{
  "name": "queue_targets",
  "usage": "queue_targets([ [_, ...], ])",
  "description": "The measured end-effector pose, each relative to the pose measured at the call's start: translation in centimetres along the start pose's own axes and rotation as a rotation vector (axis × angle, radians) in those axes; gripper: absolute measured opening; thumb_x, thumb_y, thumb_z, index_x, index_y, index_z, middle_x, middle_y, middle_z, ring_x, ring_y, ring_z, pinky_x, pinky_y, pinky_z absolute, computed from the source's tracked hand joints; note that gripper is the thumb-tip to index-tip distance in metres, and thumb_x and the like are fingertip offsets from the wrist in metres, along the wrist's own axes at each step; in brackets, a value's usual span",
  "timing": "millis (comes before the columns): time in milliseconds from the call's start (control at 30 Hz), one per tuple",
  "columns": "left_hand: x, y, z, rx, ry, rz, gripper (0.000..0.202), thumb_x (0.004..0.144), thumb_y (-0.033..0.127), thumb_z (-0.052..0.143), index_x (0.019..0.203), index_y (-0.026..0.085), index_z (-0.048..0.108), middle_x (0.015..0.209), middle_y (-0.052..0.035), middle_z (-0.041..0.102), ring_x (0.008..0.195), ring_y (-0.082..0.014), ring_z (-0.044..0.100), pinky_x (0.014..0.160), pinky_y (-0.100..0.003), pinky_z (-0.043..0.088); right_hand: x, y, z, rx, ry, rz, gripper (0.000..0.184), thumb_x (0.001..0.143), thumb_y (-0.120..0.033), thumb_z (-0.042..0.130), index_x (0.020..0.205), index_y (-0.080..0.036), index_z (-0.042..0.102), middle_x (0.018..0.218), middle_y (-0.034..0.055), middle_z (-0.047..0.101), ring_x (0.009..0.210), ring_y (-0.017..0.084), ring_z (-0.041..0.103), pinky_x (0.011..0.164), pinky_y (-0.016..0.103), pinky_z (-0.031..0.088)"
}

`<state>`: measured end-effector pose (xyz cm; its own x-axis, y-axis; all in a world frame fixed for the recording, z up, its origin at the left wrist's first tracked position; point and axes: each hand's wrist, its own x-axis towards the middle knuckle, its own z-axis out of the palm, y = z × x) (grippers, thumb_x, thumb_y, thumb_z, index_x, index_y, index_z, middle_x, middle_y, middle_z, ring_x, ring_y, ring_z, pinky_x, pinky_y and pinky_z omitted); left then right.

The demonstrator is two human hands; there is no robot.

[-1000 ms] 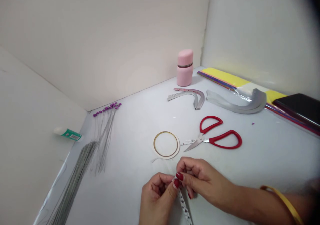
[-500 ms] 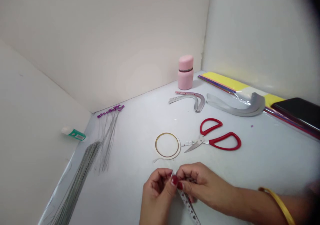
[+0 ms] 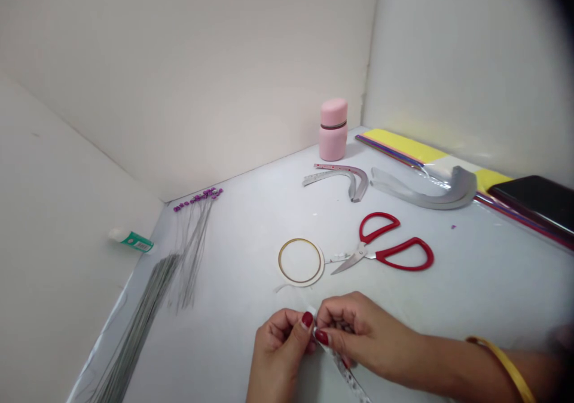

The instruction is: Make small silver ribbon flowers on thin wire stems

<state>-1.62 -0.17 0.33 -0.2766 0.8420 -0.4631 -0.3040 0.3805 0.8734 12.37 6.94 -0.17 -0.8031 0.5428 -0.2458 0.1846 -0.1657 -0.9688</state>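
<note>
A narrow white paper strip with a dark pattern [image 3: 348,377] runs from between my fingertips down toward the bottom edge. My left hand [image 3: 280,346] pinches its upper end between thumb and forefinger. Right beside it, my right hand [image 3: 365,328] pinches the same strip, thumb on top. What the fingertips do at the strip's end is partly hidden. Just beyond the hands lie a roll of thin tape [image 3: 320,265] and scissors with red handles [image 3: 362,250], their blades spread a little and pointing left.
Curved bundles of paper strips [image 3: 359,182] and a larger grey bundle [image 3: 426,198] lie farther back, near a pink flask [image 3: 333,131]. Yellow-and-purple packs [image 3: 403,146] and a black phone [image 3: 538,202] line the right wall. Wires [image 3: 139,325], purple-tipped stems [image 3: 196,229] and a green-white tube [image 3: 137,241] are left.
My left hand has shifted slightly left and down, its thumb tip rising off the right thumb. The strip's lower end has swung a little to the right.
</note>
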Motion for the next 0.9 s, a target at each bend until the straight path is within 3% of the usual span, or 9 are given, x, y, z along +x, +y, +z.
queue_targets([
  [267,0.0,0.1,-0.1,0.085,-0.059,0.061,0.032,0.07,0.042,0.063,0.059,0.013,0.056,0.052,0.0011,0.052,0.052,-0.0099,0.043,0.054,-0.021,0.033,0.0,-0.3,0.1,0.009,0.021,0.025,0.014,0.078,-0.026,0.054,0.069,-0.015,0.052,0.051,-0.0038,0.048,0.045,0.008,0.044,0.045,0.018,0.036],
  [533,-0.4,0.4,-0.3,0.485,-0.049,0.304,0.036,0.085,0.045,0.04,0.061,0.019,0.043,0.054,0.0044,0.039,0.053,-0.0115,0.036,0.051,-0.023,0.029,0.0,-0.2,0.2,0.066,0.006,-0.017,0.024,0.077,-0.037,0.058,0.07,-0.015,0.051,0.047,-0.0053,0.046,0.041,0.007,0.044,0.044,0.019,0.037],
  [733,-0.8,0.3,0.0,0.497,-0.124,0.337,0.035,0.086,0.045,0.038,0.062,0.019,0.04,0.055,0.0055,0.037,0.053,-0.0109,0.034,0.05,-0.022,0.028,0.1,-0.5,0.3,0.142,-0.007,-0.074,0.031,0.074,-0.043,0.061,0.074,-0.014,0.05,0.058,-0.0044,0.051,0.041,0.005,0.044,0.043,0.017,0.036],
  [900,-1.3,0.6,0.4,0.418,-0.076,0.341,0.036,0.088,0.043,0.033,0.063,0.019,0.043,0.058,0.0025,0.044,0.058,-0.0131,0.042,0.057,-0.024,0.034,0.1,-0.7,0.3,0.194,0.005,-0.087,0.037,0.074,-0.05,0.059,0.074,-0.014,0.05,0.059,-0.0031,0.054,0.042,0.005,0.044,0.042,0.016,0.032],
])
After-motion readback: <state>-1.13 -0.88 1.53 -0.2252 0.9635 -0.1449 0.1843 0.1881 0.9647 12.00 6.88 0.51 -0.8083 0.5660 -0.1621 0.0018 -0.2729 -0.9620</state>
